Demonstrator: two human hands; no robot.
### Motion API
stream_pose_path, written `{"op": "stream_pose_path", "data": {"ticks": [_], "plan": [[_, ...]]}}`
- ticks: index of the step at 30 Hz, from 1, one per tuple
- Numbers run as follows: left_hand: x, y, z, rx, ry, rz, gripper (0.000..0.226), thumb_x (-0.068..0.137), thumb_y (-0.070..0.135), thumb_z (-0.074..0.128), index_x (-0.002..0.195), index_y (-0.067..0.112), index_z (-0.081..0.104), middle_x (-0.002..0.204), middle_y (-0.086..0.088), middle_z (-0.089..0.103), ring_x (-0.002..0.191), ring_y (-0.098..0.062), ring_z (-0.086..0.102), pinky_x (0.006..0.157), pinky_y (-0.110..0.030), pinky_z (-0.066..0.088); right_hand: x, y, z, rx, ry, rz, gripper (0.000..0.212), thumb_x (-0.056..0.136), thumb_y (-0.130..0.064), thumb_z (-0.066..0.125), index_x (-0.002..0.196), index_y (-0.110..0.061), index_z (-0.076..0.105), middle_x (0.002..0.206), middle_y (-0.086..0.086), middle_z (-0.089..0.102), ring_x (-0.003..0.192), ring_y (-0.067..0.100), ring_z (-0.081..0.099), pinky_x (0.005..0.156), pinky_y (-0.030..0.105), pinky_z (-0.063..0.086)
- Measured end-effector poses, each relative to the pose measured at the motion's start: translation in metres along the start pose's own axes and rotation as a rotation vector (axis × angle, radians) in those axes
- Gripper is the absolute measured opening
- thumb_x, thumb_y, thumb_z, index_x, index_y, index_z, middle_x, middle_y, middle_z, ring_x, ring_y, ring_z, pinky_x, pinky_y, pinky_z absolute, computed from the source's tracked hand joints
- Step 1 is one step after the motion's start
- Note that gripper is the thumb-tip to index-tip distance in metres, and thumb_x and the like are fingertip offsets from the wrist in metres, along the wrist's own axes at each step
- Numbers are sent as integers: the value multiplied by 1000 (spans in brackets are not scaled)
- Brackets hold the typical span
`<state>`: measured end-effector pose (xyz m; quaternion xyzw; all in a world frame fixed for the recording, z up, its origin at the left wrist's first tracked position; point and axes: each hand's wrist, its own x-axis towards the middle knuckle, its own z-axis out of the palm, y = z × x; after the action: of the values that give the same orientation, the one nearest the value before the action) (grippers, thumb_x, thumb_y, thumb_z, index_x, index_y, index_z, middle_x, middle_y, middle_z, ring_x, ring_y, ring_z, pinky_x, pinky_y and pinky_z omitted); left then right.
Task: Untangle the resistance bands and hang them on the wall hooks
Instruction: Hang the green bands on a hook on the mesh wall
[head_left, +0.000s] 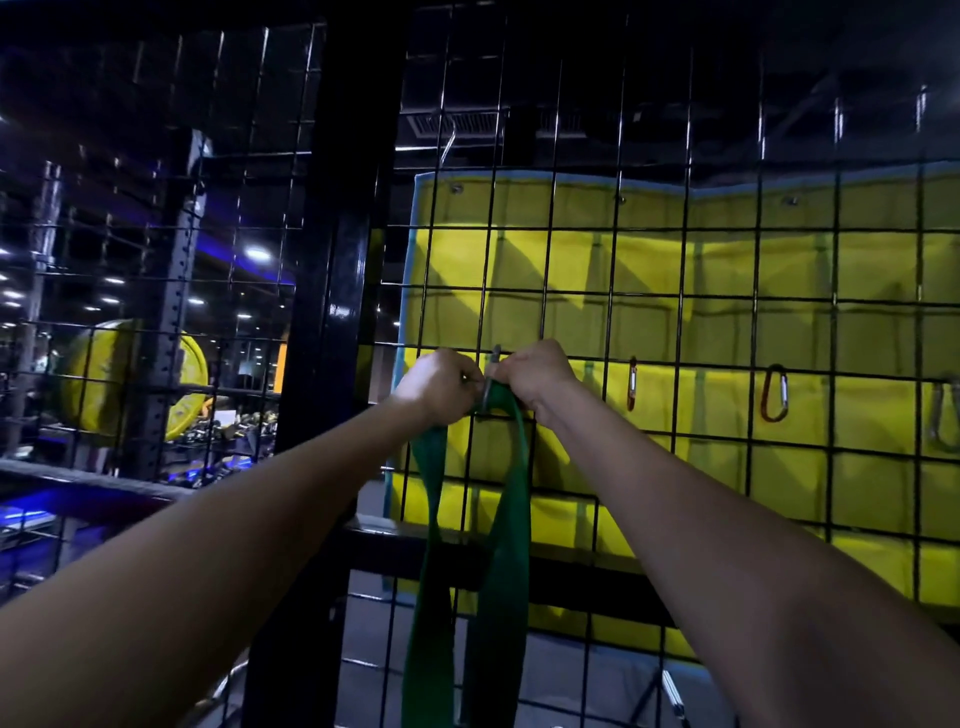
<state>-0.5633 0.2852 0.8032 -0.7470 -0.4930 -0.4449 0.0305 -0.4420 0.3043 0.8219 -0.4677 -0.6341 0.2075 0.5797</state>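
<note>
I face the wire grid wall (675, 322); my green resistance band (498, 545) drapes toward 6 o'clock from a grey carabiner (491, 382). Left hand (441, 387) and right hand (537, 376) each pinch there, apparently to thread it on.

- A yellow padded mat (727, 270) is hanging behind the black wire grid (680, 364).
- A thick black post (332, 291) is standing upright at the grid's left edge.
- A yellow weight plate (104, 379) is showing through the mesh at far left.
- Ceiling lights (257, 253) are glowing in the dark gym beyond.
</note>
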Motion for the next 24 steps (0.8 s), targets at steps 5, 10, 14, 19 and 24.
{"op": "stream_pose_path", "data": {"ticks": [5,10,14,19,24], "plan": [[1,8,-6,27,-49,-38,16,89,15,56,83,7,68,67,-2,54,66,-18,51,54,-23,42,-2,0,1,-2,20,32,27,80,-13,72,101,3,66,90,11,63,81,22,57,68,27,43],[2,15,-9,50,-72,-78,33,88,17,57,56,16,51,57,1,45,52,-12,40,38,-14,33,-5,-4,2,27,36,74,31,79,-10,72,104,6,63,94,14,63,86,24,60,69,29,44],[4,18,-7,67,-86,-116,20,90,20,55,87,4,66,77,-6,59,63,-15,49,47,-20,38,-8,-6,2,6,42,97,30,81,-12,71,104,5,63,95,15,64,86,25,61,69,30,46],[-3,6,0,-46,-33,-98,20,91,19,54,99,5,66,87,-9,59,76,-19,50,65,-26,47,-15,-5,1,-30,50,71,24,83,-15,68,101,1,65,90,10,61,80,23,56,70,28,42],[-16,-6,16,-439,149,-155,5,87,16,60,86,14,65,86,-6,63,81,-21,58,74,-31,51,-12,-4,4,-16,29,80,28,80,-15,70,102,1,65,97,17,67,84,27,62,72,33,48]]}}
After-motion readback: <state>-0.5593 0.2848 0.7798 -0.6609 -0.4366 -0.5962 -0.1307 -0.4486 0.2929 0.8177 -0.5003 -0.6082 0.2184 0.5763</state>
